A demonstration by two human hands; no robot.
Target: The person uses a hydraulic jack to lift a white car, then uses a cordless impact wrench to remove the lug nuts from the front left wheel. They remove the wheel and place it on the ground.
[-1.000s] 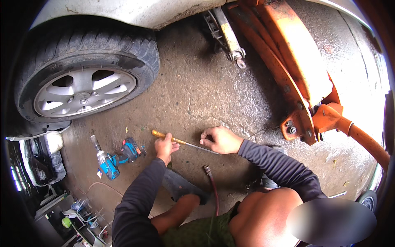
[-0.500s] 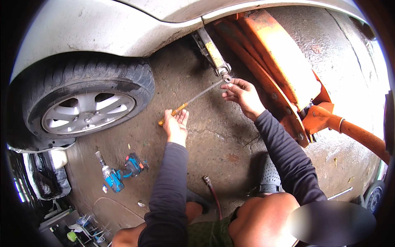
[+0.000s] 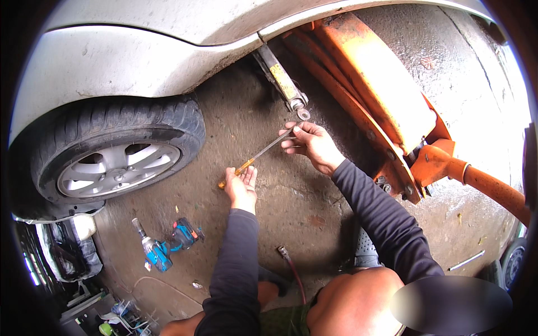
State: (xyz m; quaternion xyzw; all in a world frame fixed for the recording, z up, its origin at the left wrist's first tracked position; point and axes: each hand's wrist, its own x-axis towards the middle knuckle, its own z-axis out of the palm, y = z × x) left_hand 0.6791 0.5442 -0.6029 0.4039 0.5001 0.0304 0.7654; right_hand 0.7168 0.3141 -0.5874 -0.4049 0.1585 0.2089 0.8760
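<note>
My left hand (image 3: pixel 241 187) is closed round the yellow handle of a long screwdriver (image 3: pixel 262 152), which slants up and to the right. At the far end of its metal shaft, the thumb and fingers of my right hand (image 3: pixel 314 144) pinch near the tip, which they partly hide. Just beyond those fingertips, the scissor jack (image 3: pixel 282 81) sticks out from under the white car's sill. Its ring-shaped end (image 3: pixel 303 114) points toward me, and the screwdriver appears slightly apart from it.
An orange floor jack (image 3: pixel 372 73) reaches under the car (image 3: pixel 140 61) on the right. A wheel (image 3: pixel 117 162) stands at left. On the wet concrete lie a blue cordless impact wrench (image 3: pixel 158 255), a red hose (image 3: pixel 293 274) with a metal fitting, and a metal rod (image 3: pixel 467 261).
Both hands have drawn the screwdriver back toward me, away from the scissor jack's ring. My right fingers, earlier beside the ring, now pinch the shaft's end. The view has shifted slightly.
</note>
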